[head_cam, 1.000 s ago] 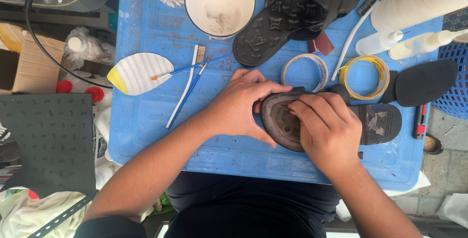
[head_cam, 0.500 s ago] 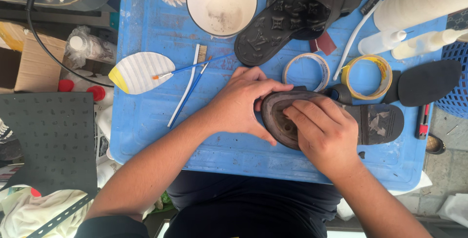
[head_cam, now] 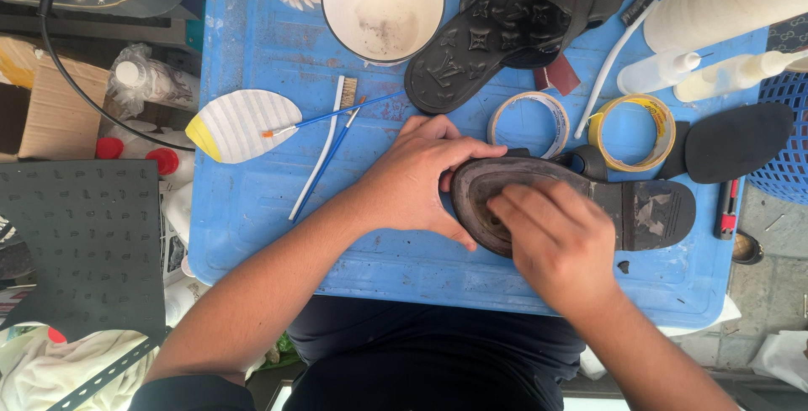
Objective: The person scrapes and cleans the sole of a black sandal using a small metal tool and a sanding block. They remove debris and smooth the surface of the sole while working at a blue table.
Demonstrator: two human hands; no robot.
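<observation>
Two hands work on one sandal (head_cam: 581,201), which lies sole-up near the middle of the blue table (head_cam: 252,209), close to the person's edge. Its long axis runs left to right across the view: the rounded front end points toward the left hand (head_cam: 412,184), the heel end toward the table's right edge. That crosswise lie seems to suit the grip, since each hand meets one part of the sole without crossing the other.

Left hand cups the rounded end, fingers curled over the far rim and thumb on the near rim, apparently to keep the sandal from sliding. Right hand (head_cam: 560,243) lies flat on the sole's front part with fingers together, pressing down (whether anything sits under the fingers I cannot tell).

Just beyond the sandal lie two tape rolls, one pale (head_cam: 528,123) and one yellow (head_cam: 631,132). Farther off, another black sandal (head_cam: 497,32) rests sole-up beside a white bowl (head_cam: 383,3). To the left, two brushes (head_cam: 324,137) lie near a white insole (head_cam: 240,125) with a yellow tip. At the right are squeeze bottles (head_cam: 732,74) and a black insole (head_cam: 736,140).
</observation>
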